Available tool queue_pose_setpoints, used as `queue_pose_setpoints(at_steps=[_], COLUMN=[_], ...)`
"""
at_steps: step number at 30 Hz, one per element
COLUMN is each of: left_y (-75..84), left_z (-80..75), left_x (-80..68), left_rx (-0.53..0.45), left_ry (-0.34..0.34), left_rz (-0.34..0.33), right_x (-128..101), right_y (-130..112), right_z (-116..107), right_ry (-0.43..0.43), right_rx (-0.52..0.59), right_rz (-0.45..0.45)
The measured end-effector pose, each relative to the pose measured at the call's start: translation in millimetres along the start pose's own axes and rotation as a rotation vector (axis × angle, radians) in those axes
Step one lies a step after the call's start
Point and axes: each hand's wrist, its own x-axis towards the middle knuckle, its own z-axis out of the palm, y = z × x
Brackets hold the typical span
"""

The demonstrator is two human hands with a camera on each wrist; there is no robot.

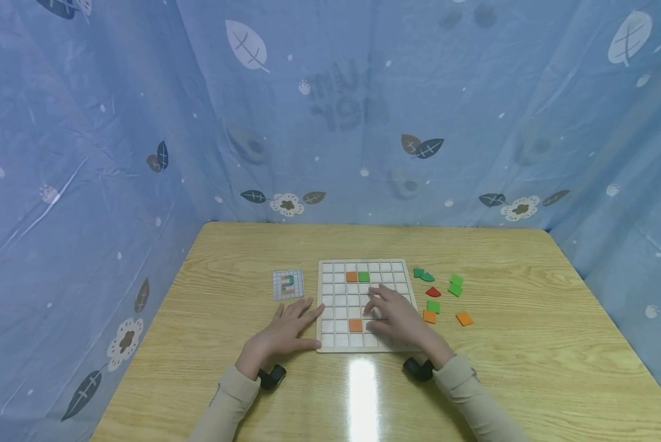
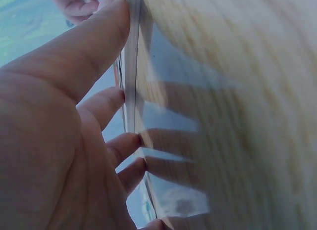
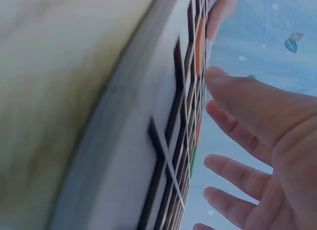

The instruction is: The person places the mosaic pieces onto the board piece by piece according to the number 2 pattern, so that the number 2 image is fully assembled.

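A white grid board (image 1: pixel 328 341) with a pale rim lies flat on the table. On it are an orange tile (image 1: pixel 351 277) beside a green tile (image 1: pixel 364 277) in an upper row, and another orange tile (image 1: pixel 355 325) lower down. My left hand (image 1: pixel 286 328) has its fingers spread, with the thumb and index fingertips at the board's left edge; the left wrist view shows this edge from low down. Over the right half of the board is my right hand (image 1: pixel 394 316), its fingers loosely bent and apart. Nothing shows between those fingers in the right wrist view.
A small card (image 1: pixel 288 285) with a coloured gridded figure lies left of the board. To the right are loose pieces: dark green ones (image 1: pixel 427 277), a red one (image 1: pixel 433 291), green squares (image 1: pixel 456 285) and orange squares (image 1: pixel 464 318). A blue patterned curtain (image 1: pixel 330 153) surrounds the table.
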Motion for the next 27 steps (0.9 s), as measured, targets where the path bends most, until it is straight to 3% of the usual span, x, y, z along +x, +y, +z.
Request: queue_pose_setpoints(at_steps=[27], left_y=[0.3], left_z=[-0.7], left_x=[-1.6], left_rx=[-0.007], left_ry=[-0.004], left_rz=[0.006], right_x=[1.5], right_y=[48.7], right_z=[-38.0], right_ry=[0.120], right_rx=[-0.088], right_rz=[0.087])
